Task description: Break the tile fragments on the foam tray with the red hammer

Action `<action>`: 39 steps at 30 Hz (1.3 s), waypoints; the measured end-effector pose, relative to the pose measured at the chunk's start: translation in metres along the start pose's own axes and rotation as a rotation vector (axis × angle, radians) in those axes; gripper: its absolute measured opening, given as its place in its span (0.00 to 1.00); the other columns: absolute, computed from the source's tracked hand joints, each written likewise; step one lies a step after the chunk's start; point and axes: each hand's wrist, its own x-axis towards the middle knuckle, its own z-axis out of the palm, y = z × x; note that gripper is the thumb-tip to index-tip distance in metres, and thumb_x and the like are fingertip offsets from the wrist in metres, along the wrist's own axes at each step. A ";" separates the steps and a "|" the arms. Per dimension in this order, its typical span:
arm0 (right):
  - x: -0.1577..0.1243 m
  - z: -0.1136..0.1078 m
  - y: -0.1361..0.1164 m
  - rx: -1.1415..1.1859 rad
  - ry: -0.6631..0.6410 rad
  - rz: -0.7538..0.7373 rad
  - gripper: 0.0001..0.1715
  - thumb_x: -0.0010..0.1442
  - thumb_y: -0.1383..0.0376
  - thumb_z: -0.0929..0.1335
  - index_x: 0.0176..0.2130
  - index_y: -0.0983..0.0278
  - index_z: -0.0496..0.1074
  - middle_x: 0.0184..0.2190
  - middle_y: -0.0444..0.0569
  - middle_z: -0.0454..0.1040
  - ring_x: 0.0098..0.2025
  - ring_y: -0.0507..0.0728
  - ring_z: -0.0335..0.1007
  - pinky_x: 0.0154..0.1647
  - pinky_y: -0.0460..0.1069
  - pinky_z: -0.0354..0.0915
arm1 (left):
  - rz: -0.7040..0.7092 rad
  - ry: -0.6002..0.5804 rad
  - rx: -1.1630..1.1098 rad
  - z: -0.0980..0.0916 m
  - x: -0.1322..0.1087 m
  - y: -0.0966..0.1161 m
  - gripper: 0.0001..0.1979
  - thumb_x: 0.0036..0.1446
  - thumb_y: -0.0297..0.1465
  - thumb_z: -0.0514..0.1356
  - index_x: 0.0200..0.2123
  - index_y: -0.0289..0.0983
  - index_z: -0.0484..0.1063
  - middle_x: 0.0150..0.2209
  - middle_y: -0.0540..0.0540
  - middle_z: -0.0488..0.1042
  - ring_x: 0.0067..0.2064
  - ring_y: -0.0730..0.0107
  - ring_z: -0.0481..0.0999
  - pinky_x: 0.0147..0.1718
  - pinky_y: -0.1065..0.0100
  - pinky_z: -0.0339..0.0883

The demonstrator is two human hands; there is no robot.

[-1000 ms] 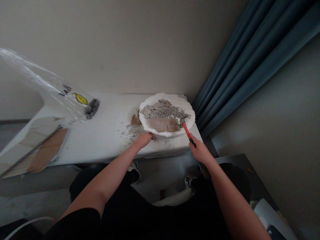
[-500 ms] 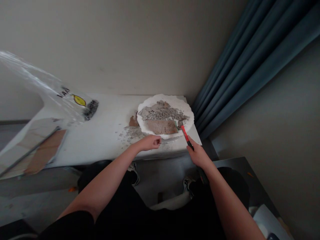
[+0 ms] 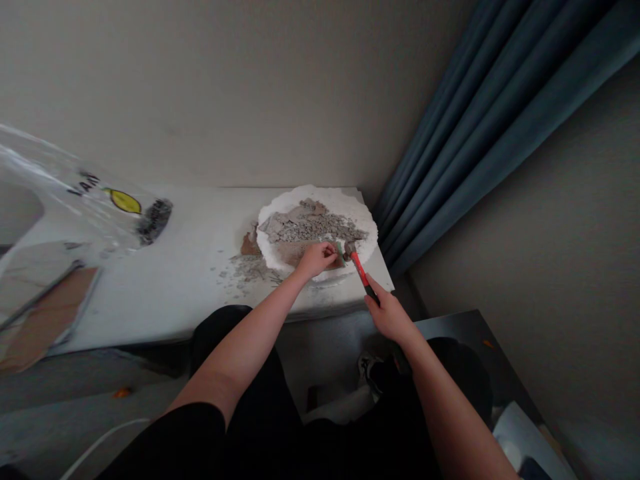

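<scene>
My right hand (image 3: 389,313) is wrapped round the black grip of a hammer (image 3: 359,265) with a red shaft. The hammer's head rests at the right end of a flat brown slab (image 3: 286,252), by a narrow green edge. Over the slab, my left hand (image 3: 318,259) has its fingers curled together; whatever they may pinch is too small to make out. Under the slab lies a white, ragged-edged round sheet (image 3: 369,230). Behind the slab, grey-brown rubble (image 3: 305,225) is heaped on that sheet.
The white table (image 3: 170,280) stands against the wall. Crumbs and a brown chunk (image 3: 250,244) lie left of the sheet. Farther left are a clear plastic bag (image 3: 100,200), a grey rod (image 3: 40,295) and a brown board (image 3: 55,320). A blue curtain (image 3: 460,133) hangs at right.
My left hand has moved up and right from the sheet's front edge to over the slab. My right hand keeps hold of the hammer. The view has shifted slightly.
</scene>
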 end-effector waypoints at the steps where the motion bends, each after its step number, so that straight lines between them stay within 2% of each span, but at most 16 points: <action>1: 0.000 0.000 0.000 0.002 -0.001 0.001 0.37 0.64 0.65 0.62 0.69 0.66 0.54 0.60 0.60 0.69 0.63 0.64 0.63 0.62 0.60 0.60 | -0.003 0.005 -0.002 0.001 0.001 -0.002 0.06 0.52 0.33 0.62 0.30 0.36 0.73 0.29 0.49 0.76 0.31 0.71 0.73 0.33 0.68 0.65; 9: 0.000 0.000 0.000 0.003 -0.010 -0.010 0.37 0.64 0.65 0.62 0.69 0.66 0.54 0.62 0.59 0.66 0.66 0.64 0.58 0.64 0.60 0.58 | -0.037 0.027 -0.150 0.005 0.002 -0.008 0.07 0.53 0.33 0.62 0.30 0.36 0.70 0.29 0.49 0.75 0.31 0.70 0.74 0.34 0.67 0.66; 15: -0.001 -0.001 -0.002 0.001 -0.015 0.000 0.37 0.64 0.66 0.62 0.69 0.66 0.53 0.63 0.60 0.65 0.66 0.64 0.59 0.64 0.61 0.58 | -0.036 0.025 -0.176 0.005 0.002 -0.004 0.07 0.53 0.33 0.62 0.30 0.36 0.70 0.28 0.49 0.75 0.30 0.70 0.74 0.34 0.67 0.67; 21: -0.001 -0.001 0.000 -0.010 -0.006 -0.007 0.37 0.64 0.66 0.62 0.69 0.66 0.54 0.62 0.60 0.65 0.65 0.65 0.60 0.63 0.61 0.58 | 0.003 0.015 -0.190 0.007 0.003 -0.010 0.07 0.52 0.34 0.62 0.31 0.36 0.70 0.30 0.49 0.76 0.32 0.70 0.75 0.35 0.67 0.68; 27: -0.002 -0.001 -0.002 -0.017 -0.009 0.005 0.37 0.64 0.65 0.62 0.69 0.65 0.54 0.61 0.60 0.67 0.64 0.65 0.62 0.63 0.61 0.60 | 0.036 0.037 -0.147 0.008 0.002 -0.012 0.07 0.54 0.35 0.62 0.31 0.37 0.71 0.31 0.48 0.76 0.33 0.69 0.75 0.34 0.67 0.68; 31: -0.001 -0.002 -0.002 -0.022 -0.021 0.014 0.37 0.64 0.65 0.62 0.70 0.65 0.53 0.59 0.60 0.70 0.62 0.64 0.65 0.61 0.60 0.61 | 0.052 0.023 -0.053 0.004 -0.002 -0.003 0.07 0.55 0.35 0.61 0.32 0.37 0.72 0.30 0.48 0.76 0.31 0.69 0.74 0.33 0.68 0.66; 35: 0.000 -0.003 -0.004 -0.035 -0.011 0.003 0.36 0.64 0.64 0.62 0.69 0.64 0.55 0.59 0.58 0.70 0.62 0.64 0.65 0.61 0.59 0.61 | 0.043 0.016 0.094 0.000 -0.006 0.007 0.06 0.56 0.34 0.61 0.34 0.37 0.73 0.27 0.50 0.75 0.28 0.70 0.72 0.31 0.68 0.63; 39: -0.005 -0.007 -0.014 -0.054 0.041 -0.016 0.35 0.65 0.63 0.61 0.69 0.65 0.56 0.53 0.60 0.75 0.54 0.65 0.73 0.55 0.59 0.66 | 0.056 0.023 0.151 0.001 -0.008 0.008 0.06 0.55 0.32 0.61 0.36 0.38 0.74 0.27 0.50 0.76 0.30 0.69 0.73 0.34 0.68 0.64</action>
